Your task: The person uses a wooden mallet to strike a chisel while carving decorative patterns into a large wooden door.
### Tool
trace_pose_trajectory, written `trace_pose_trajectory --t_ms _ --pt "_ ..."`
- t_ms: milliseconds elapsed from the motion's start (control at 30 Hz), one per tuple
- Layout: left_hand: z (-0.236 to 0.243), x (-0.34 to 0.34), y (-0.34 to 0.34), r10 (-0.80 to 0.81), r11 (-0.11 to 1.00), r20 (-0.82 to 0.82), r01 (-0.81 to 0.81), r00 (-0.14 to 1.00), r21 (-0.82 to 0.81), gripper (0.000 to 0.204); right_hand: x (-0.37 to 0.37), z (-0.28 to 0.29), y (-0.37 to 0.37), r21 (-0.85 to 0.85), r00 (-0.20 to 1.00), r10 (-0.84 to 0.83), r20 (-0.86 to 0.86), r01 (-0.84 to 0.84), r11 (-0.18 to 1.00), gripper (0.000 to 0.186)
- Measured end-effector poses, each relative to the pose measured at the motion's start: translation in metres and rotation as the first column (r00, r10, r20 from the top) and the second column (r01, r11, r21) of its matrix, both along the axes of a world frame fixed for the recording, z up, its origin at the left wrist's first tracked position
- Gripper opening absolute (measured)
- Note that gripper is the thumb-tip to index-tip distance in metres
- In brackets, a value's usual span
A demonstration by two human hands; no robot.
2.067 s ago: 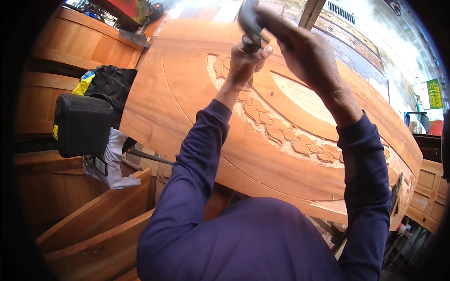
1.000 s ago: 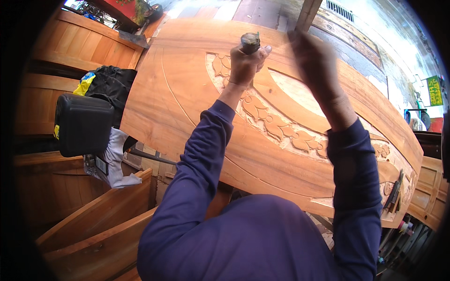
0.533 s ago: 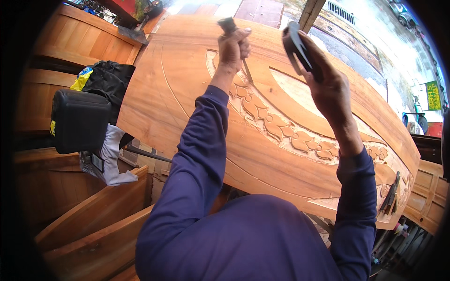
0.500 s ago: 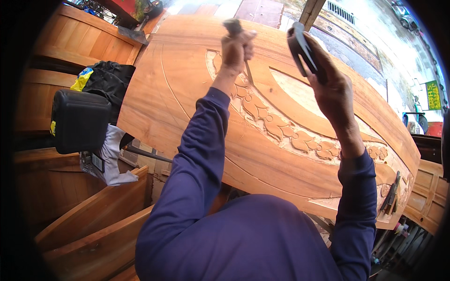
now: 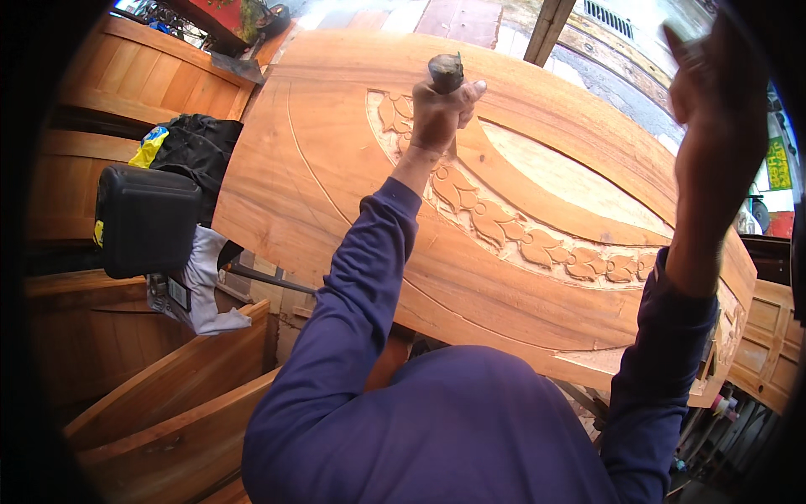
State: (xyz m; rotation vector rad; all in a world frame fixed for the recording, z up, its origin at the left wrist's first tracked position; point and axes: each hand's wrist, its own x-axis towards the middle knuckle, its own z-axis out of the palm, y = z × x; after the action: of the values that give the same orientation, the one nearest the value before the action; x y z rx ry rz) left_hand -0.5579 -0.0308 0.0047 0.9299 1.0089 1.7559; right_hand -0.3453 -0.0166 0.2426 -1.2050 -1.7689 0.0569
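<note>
A large wooden panel [image 5: 319, 197] lies before me, with a curved band of carved flowers and leaves [image 5: 491, 225] running across it. My left hand [image 5: 438, 119] is closed round a chisel [image 5: 446, 74]. The chisel's round, worn handle top shows above the fist; its lower end, mostly hidden by the hand, is over the upper left part of the carved band. High on the right, my right hand [image 5: 714, 109] is raised and smeared by motion, gripping a dark claw hammer [image 5: 677, 42] whose outline is mostly lost in blur. It is well apart from the chisel.
Left of the panel are a black hard case [image 5: 147, 220], a dark bag [image 5: 201, 147] and a pale cloth [image 5: 210, 294]. Wooden boards [image 5: 168, 391] stand at the lower left. Panelled doors [image 5: 760, 349] are at the right, and a post [image 5: 552, 29] rises beyond the far edge.
My right hand has swung up and to the right with the hammer. The left hand has shifted slightly right and nearer, and the chisel's handle top now faces me more.
</note>
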Motion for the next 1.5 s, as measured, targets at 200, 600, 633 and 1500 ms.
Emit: trace_pose_trajectory --t_ms 200,600,633,1500 --pt "0.001 0.011 -0.009 0.017 1.000 -0.059 -0.018 0.998 -0.021 0.035 0.003 -0.112 0.029 0.323 0.836 0.150 0.528 -0.361 0.875 0.060" --pt "-0.006 -0.001 -0.005 -0.068 0.997 -0.027 0.066 0.997 -0.038 0.026 -0.007 -0.167 -0.009 -0.060 0.835 0.479 0.271 -0.482 0.874 0.071" --pt "-0.007 0.000 -0.006 -0.088 0.995 -0.017 0.088 0.996 -0.043 0.028 0.010 -0.174 -0.024 -0.087 0.862 0.483 0.153 -0.476 0.875 0.071" --pt "-0.014 0.013 -0.001 0.023 1.000 -0.084 -0.024 0.996 -0.019 0.025 0.307 -0.253 -0.275 -0.317 0.894 0.039 0.446 0.117 0.941 0.046"
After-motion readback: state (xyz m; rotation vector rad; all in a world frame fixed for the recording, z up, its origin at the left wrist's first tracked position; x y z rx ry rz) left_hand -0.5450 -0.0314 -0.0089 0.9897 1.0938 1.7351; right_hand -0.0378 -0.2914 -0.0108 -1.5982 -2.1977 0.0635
